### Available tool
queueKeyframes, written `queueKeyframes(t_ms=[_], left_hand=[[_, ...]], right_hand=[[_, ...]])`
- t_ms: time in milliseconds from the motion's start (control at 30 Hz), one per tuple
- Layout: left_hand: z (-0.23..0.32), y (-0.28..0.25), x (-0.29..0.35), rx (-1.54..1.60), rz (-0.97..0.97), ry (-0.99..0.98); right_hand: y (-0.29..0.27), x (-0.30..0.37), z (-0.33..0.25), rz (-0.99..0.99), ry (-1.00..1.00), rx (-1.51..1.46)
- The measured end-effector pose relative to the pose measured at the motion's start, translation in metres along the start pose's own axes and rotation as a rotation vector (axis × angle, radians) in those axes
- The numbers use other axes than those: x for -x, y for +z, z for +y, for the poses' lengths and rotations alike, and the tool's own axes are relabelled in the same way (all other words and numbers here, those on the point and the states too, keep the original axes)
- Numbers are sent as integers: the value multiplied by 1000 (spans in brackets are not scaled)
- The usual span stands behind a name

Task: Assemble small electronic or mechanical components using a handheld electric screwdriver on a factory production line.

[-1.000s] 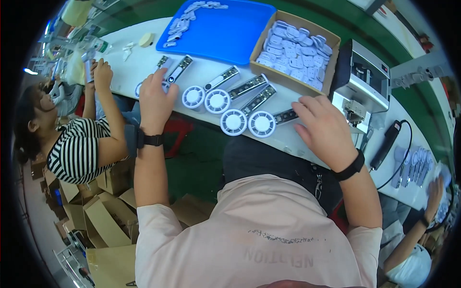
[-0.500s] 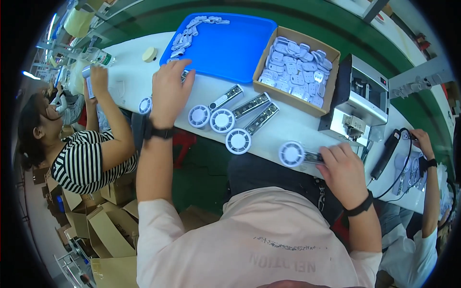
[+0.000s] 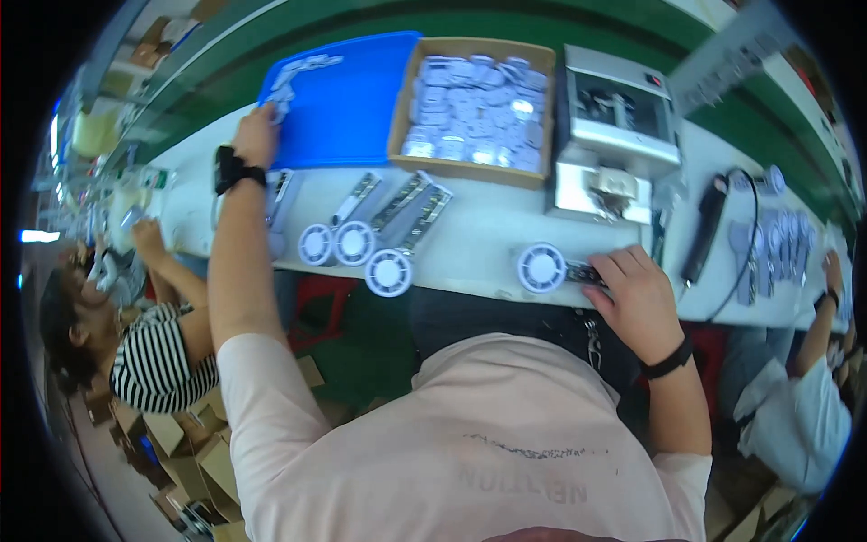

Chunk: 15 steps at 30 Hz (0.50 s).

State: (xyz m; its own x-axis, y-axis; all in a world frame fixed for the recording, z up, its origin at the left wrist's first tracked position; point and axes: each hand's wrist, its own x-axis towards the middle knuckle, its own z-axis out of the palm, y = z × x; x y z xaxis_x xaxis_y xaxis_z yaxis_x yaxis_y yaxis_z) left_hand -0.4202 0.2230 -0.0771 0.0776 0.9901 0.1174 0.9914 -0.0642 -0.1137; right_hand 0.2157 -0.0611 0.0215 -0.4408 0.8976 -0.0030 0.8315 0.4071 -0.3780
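Note:
My right hand (image 3: 637, 294) grips the open handle of a white handheld fan (image 3: 542, 267) at the table's front edge; its round slotted head points left, and circuitry shows in the handle. Farther off, my left hand (image 3: 256, 140) reaches to the left edge of a blue tray (image 3: 348, 122), at a row of small white plastic parts (image 3: 312, 63). Its fingers are blurred and partly hidden, so any hold on a part cannot be made out. Between my hands lie several similar fans (image 3: 388, 273) with exposed boards. Another open fan handle (image 3: 278, 194) is partly behind my left forearm.
A cardboard box (image 3: 470, 168) full of white plastic covers stands beside the tray. Right of it is a silver bench machine (image 3: 619, 135). A black corded tool (image 3: 704, 230) and more fans (image 3: 768, 253) lie farther right. Co-workers sit on both sides.
My left hand has moved away from above the fan handle at the left, out to the white parts in the tray. My right hand keeps its fan. The view has shifted.

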Motion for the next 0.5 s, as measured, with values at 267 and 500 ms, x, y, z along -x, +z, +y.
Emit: queueKeyframes(t_ms=[267,500], left_hand=[[27,-10,-22,-194,-5,114],[249,-149,96,650,99,265]], right_hand=[[9,-10,54,-6,-4,-30],[1,-2,54,136,-48,-81]])
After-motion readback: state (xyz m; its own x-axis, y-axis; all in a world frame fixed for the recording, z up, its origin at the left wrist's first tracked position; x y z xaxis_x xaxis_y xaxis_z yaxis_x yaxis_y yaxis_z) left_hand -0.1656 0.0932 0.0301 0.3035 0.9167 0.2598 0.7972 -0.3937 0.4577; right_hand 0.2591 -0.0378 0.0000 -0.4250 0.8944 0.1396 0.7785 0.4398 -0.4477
